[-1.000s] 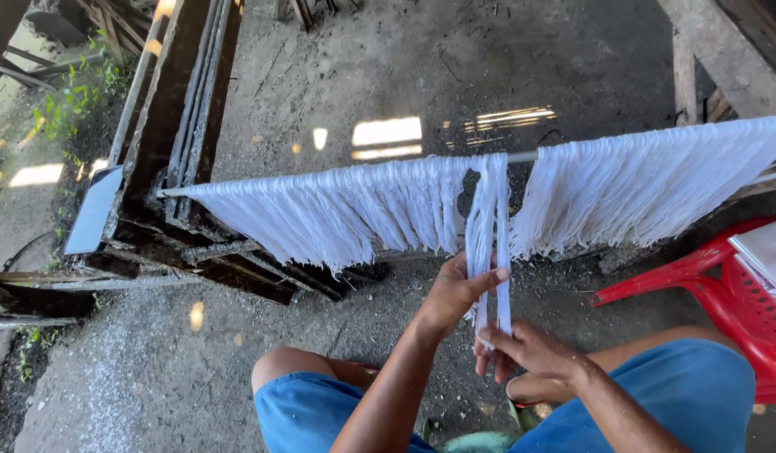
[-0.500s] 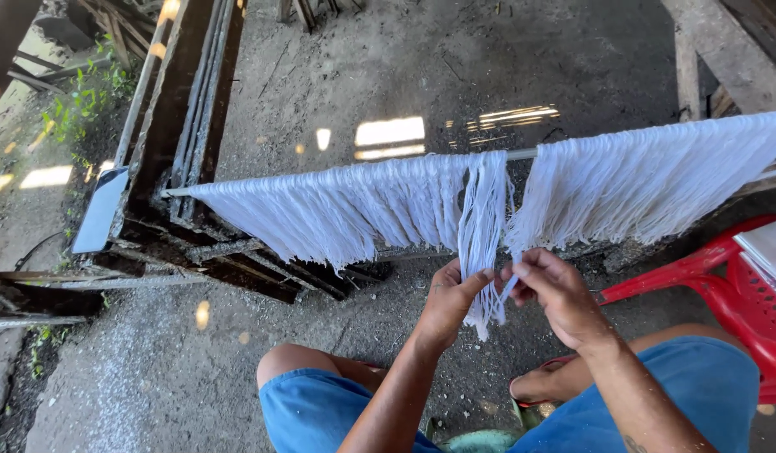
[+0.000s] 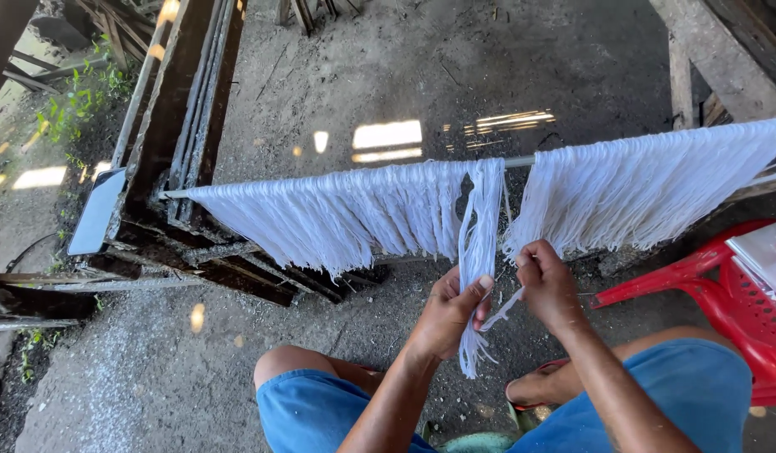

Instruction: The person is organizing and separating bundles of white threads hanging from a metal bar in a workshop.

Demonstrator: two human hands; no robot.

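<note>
White yarn strands (image 3: pixel 354 210) hang in a long curtain from a thin horizontal rod (image 3: pixel 519 160). In the gap at the middle, one separate bundle of yarn (image 3: pixel 478 226) hangs down. My left hand (image 3: pixel 449 312) grips this bundle near its lower part, thumb across the front. My right hand (image 3: pixel 545 281) is closed on a thin strand (image 3: pixel 501 308) that runs from the bundle off to the right. A second curtain of white yarn (image 3: pixel 648 189) hangs to the right of the gap.
A dark wooden frame (image 3: pixel 182 126) stands at the left on the dirt floor. A red plastic chair (image 3: pixel 723 289) with a white sheet on it is at the right. My knees in blue shorts (image 3: pixel 312 411) are at the bottom.
My right hand rose from below the bundle to its right side and now pulls a thin strand away. My left hand stayed on the bundle, which now hangs looser and twisted.
</note>
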